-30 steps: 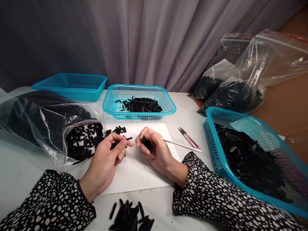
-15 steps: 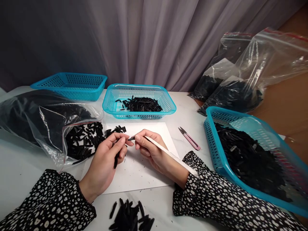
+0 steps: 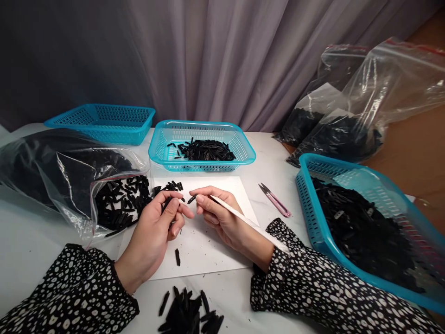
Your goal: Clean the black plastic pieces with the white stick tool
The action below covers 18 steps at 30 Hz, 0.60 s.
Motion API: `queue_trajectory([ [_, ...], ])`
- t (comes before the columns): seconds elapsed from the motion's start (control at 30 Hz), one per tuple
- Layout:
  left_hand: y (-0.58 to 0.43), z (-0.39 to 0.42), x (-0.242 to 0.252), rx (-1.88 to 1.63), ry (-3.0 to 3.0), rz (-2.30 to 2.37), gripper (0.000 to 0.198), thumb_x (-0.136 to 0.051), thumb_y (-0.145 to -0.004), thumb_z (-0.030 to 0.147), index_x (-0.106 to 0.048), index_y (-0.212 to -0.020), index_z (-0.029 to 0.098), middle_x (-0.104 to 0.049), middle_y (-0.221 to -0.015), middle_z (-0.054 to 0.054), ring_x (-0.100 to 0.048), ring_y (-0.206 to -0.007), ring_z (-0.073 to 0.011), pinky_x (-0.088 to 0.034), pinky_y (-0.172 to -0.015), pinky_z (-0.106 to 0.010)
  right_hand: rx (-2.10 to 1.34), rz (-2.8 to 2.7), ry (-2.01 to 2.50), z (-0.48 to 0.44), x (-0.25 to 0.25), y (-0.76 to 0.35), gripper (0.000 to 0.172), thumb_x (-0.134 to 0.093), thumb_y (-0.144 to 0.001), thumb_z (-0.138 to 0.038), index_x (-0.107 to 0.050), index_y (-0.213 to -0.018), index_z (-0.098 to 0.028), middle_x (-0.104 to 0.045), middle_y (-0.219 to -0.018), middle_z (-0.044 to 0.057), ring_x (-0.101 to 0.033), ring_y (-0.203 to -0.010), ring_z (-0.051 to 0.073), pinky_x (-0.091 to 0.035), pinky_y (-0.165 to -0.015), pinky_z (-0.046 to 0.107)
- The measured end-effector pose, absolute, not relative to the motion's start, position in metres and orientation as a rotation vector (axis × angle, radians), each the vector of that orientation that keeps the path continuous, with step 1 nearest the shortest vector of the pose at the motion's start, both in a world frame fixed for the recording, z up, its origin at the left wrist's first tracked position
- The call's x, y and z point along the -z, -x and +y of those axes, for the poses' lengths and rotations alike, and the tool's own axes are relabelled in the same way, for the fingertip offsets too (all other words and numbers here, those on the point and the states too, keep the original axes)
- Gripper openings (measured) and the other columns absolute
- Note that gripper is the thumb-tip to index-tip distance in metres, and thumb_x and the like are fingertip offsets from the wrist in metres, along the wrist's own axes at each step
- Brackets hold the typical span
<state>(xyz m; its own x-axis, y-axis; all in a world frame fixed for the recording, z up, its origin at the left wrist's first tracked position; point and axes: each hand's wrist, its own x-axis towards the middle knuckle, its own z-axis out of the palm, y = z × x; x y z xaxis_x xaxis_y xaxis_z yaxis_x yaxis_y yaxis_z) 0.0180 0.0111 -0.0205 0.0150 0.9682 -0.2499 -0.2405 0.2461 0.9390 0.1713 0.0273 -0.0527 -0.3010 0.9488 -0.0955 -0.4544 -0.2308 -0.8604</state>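
Observation:
My left hand (image 3: pixel 155 232) rests on a white paper sheet (image 3: pixel 205 250), its fingers curled round several small black pieces. My right hand (image 3: pixel 220 213) is closed in a pen grip on a thin white stick (image 3: pixel 243 218) that runs back over my wrist. A small black piece (image 3: pixel 191 199) sits at the stick's tip, between the fingertips of both hands. One loose black piece (image 3: pixel 177 257) lies on the paper below my left hand. A pile of black pieces (image 3: pixel 187 313) lies at the near edge of the table.
An open clear bag (image 3: pixel 69 181) spilling black pieces lies at left. A teal basket (image 3: pixel 243 160) with black pieces stands behind the paper, an empty teal basket (image 3: pixel 100 121) at back left, a full one (image 3: pixel 313 218) at right. Pink snips (image 3: pixel 274 200) and two more bags (image 3: pixel 347 120) are at right.
My right hand swung the white stick round into a pen grip, tip toward my left hand. A black piece has dropped from my left hand onto the paper.

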Motion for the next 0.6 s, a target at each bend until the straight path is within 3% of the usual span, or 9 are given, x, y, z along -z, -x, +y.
queue_trajectory([
  [0.13,-0.0156,0.0105,0.0225,-1.086,-0.907,1.164,0.035,-0.075,-0.082,0.049,-0.057,-0.077,0.019,-0.055,-0.052,0.005,-0.030,-0.044,-0.0061,-0.022,-0.043,-0.018,-1.744,-0.889,0.798,0.0281,0.0497,-0.1712,0.028,-0.078,-0.080,-0.037,-0.073,-0.099,-0.018,-0.057,-0.066,-0.003,-0.023,-0.046,0.005,-0.012,-0.043,0.024],
  [0.23,-0.0132,0.0108,0.0211,-1.059,-0.853,1.113,0.033,-0.076,-0.082,0.045,-0.057,-0.075,0.019,-0.046,-0.050,0.007,-0.027,-0.045,-0.0062,-0.020,-0.042,-0.018,-1.744,-0.887,0.781,0.0298,0.0505,-0.1711,0.027,-0.077,-0.079,-0.035,-0.071,-0.098,-0.017,-0.058,-0.065,-0.003,-0.026,-0.046,0.005,-0.012,-0.043,0.022],
  [0.37,-0.0130,0.0114,0.0172,-1.056,-0.705,1.055,0.014,-0.072,-0.082,0.028,-0.062,-0.086,0.018,-0.058,-0.062,0.003,-0.037,-0.049,-0.0065,-0.028,-0.046,-0.018,-1.751,-0.855,0.715,0.0317,0.0541,-0.1706,0.016,-0.067,-0.082,-0.033,-0.062,-0.081,-0.018,-0.063,-0.067,-0.001,-0.028,-0.042,0.005,-0.013,-0.039,0.021],
  [0.43,-0.0140,0.0109,0.0164,-1.060,-0.684,1.050,0.012,-0.070,-0.082,0.023,-0.063,-0.090,0.017,-0.062,-0.066,0.001,-0.040,-0.051,-0.0067,-0.031,-0.048,-0.018,-1.757,-0.849,0.706,0.0314,0.0544,-0.1701,0.022,-0.063,-0.085,-0.036,-0.055,-0.073,-0.019,-0.063,-0.066,-0.001,-0.027,-0.040,0.005,-0.012,-0.037,0.021],
  [0.6,-0.0157,0.0086,0.0188,-1.065,-0.769,1.012,0.022,-0.075,-0.082,0.032,-0.058,-0.089,0.019,-0.065,-0.067,0.001,-0.040,-0.051,-0.0059,-0.029,-0.047,-0.017,-1.730,-0.985,0.776,0.0268,0.0515,-0.1678,0.030,-0.072,-0.086,-0.041,-0.058,-0.075,-0.017,-0.055,-0.062,-0.003,-0.028,-0.046,0.005,-0.016,-0.042,0.022],
])
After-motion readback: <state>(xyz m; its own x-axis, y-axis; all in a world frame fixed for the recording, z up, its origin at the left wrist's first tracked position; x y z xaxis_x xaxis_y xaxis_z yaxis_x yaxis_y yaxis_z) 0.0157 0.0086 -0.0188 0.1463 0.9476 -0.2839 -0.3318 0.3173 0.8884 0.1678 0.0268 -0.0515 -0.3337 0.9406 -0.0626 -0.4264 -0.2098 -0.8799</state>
